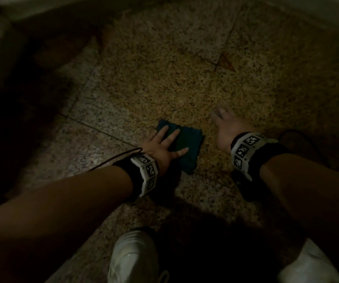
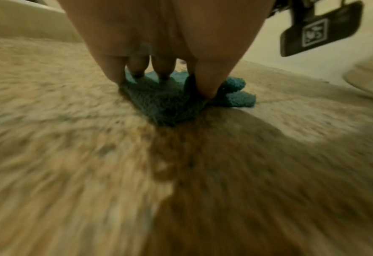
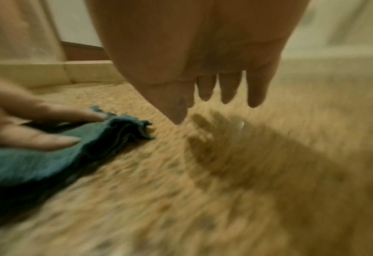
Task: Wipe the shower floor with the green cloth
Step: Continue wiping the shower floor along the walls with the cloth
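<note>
Left hand flat on the green cloth, right hand free above the speckled floor

The left hand (image 1: 160,148) presses the folded green cloth (image 1: 185,148) onto the shower floor (image 1: 164,78) with fingers (image 2: 138,67) straight and spread, its palm covering the cloth's near left part; the right hand (image 1: 225,127) is just beside the cloth on its right, fingers extended and loosely apart, holding nothing, and in the right wrist view it casts a shadow on the stone beneath it, though blur leaves it unclear whether a fingertip touches. The head view is dim, its left side lost in darkness, and both wrist views are smeared by motion. Two white shoes (image 1: 134,258) are cut off at the bottom edge, and a pale raised kerb (image 3: 87,72) borders the floor
</note>
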The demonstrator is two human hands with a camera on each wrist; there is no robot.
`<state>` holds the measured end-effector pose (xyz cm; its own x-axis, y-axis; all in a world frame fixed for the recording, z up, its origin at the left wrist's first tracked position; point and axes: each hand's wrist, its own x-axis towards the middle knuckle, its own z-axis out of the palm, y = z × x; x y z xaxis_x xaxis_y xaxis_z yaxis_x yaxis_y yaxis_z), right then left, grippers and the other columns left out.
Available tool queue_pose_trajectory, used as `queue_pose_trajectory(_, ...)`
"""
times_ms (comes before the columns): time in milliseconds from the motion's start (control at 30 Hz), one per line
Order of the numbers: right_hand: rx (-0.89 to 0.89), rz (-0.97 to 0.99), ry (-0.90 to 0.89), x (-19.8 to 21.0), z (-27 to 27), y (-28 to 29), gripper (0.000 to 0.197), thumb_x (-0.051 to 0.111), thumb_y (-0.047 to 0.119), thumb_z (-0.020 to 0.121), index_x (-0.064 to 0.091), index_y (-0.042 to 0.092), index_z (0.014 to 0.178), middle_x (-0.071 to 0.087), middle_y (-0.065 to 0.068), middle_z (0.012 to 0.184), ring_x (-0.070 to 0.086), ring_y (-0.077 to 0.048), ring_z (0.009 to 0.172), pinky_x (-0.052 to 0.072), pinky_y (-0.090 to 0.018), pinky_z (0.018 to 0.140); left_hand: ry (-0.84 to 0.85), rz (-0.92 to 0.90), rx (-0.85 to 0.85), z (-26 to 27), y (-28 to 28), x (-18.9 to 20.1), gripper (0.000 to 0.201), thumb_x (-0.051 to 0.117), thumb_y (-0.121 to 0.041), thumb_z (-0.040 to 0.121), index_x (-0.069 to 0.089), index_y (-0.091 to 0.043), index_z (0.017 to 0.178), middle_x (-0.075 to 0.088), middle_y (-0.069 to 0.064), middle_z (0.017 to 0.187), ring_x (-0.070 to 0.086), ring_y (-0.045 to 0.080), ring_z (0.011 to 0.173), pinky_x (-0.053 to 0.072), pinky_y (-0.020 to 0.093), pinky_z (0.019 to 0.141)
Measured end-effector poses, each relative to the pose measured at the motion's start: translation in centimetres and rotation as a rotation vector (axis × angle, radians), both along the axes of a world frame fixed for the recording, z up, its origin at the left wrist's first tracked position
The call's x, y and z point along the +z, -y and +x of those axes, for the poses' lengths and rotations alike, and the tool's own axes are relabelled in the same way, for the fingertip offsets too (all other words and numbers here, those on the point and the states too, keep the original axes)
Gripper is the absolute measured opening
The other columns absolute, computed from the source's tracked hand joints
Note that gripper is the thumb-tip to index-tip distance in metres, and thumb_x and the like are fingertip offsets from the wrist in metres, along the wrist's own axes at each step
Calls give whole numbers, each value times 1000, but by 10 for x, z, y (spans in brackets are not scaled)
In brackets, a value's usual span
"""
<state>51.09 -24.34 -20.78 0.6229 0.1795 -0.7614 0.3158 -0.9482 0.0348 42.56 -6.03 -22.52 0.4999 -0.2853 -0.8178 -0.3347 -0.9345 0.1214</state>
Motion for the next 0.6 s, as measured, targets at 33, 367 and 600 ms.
queue_pose_trajectory(33,4,-6,-28,-3,-3,-3,70,34,12,97,-9,26,151,-22,3,156,-11,-20,146,9,-44,119,-2,7,-12,-4,-1,-1,80,51,-28,96,-9,-55,142,-36,-4,149,-30,30,139,-3,49,115)
queue_pose_trajectory(367,8,-123,-36,-6,-10,-23,76,38,11,96,-15,16,150,-24,-3,156,-9,-29,146,22,-41,115,14,86,-35,29,-5,2,80,52,-31,96,-10,-57,140,-34,-8,150,-24,26,142,7,45,115)
queue_pose_trajectory(600,-28,-76,-65,-8,-11,-21,77,35,7,94,-18,16,149,-27,-2,155,-12,-29,145,19,-40,116,93,152,134,68,-2,9,78,48,-23,97,-9,-55,142,-29,-7,153,-18,29,143,12,50,116)
